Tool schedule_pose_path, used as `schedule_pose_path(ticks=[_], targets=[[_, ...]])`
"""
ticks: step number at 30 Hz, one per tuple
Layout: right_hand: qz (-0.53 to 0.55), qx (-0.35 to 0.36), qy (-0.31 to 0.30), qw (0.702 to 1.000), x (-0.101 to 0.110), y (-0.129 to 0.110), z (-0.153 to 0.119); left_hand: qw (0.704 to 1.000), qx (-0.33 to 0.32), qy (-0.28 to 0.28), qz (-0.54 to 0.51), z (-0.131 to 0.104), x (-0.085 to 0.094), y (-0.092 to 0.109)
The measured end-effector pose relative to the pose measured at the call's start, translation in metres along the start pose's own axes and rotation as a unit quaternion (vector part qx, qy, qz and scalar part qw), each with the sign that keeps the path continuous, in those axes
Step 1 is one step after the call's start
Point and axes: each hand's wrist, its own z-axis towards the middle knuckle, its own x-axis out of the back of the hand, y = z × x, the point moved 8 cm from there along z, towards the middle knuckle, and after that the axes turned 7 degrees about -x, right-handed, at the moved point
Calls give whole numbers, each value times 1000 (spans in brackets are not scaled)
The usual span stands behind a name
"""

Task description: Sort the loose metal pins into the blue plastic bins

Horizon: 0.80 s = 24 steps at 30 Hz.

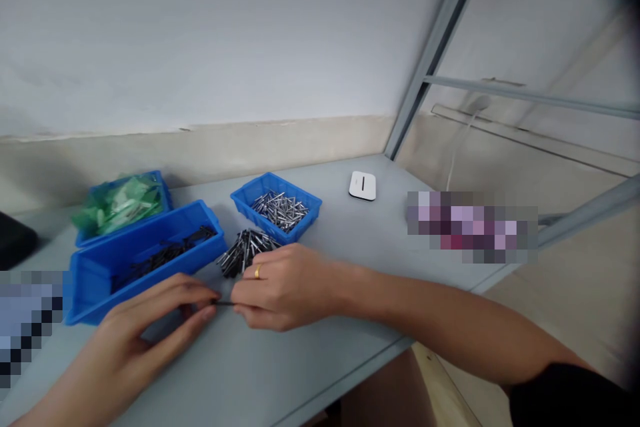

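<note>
Between my two hands runs a thin dark rod [225,303], low over the table. My left hand [160,320] pinches its left end between thumb and fingertips. Curled fingers of my right hand [283,290], which wears a gold ring, close on its other end; that end is hidden. Just behind the right hand lies a pile of black-and-silver slim pieces [246,250]. A long blue bin [93,277] with thin black parts [170,257] stands beyond my left hand. Farther back, a smaller blue bin [313,217] holds many short silver metal pins [283,210].
At the back left, another blue bin [163,190] holds green plastic bags [125,203]. A white square device [363,185] lies toward the back right. A grey metal post [425,73] rises at the table's [320,360] far corner, and a wall borders the back.
</note>
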Motion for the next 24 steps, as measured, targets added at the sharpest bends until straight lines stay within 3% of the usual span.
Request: schedule_pose_path(ticks=[9, 15, 24], targets=[[23, -2, -67, 997, -6, -1, 2, 997, -59, 33, 26, -3, 8, 15], [17, -2, -58, 998, -5, -1, 2, 993, -99, 25, 59, -5, 9, 21], [8, -20, -68, 997, -3, 5, 0, 991, -98, 39, 86, -6, 18, 18]])
